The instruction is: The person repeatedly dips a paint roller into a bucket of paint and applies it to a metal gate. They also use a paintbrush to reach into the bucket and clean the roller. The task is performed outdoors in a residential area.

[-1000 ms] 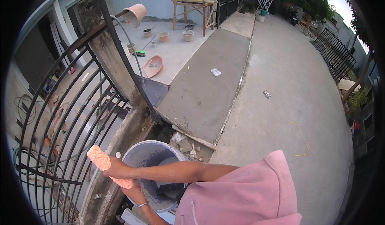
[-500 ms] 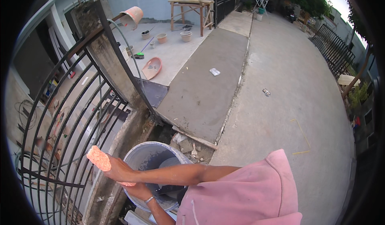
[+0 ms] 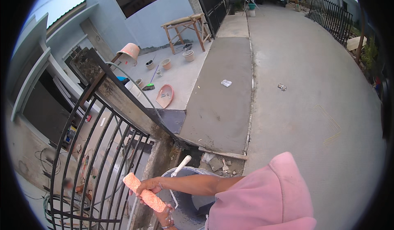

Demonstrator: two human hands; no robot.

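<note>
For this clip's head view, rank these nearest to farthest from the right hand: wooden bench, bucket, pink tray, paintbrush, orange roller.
1. Orange roller: in the right hand.
2. Bucket: just below and right of it.
3. Paintbrush: beyond the bucket, to the right.
4. Pink tray: farther ahead, on the pale floor.
5. Wooden bench: farthest, near the blue wall.

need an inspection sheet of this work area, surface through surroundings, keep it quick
Surface: grey concrete strip, darker than the paving beside it
Job's things: roller with orange sleeve and white handle; bucket beneath the right forearm
Clutter: packet on the strip; brush on rubble; broom farther off
Hands: right hand closed round the sleeve; left hand at its lower end, grip unclear
Cables: hose by the post
Surroundings: wooden bench, black fence
</note>
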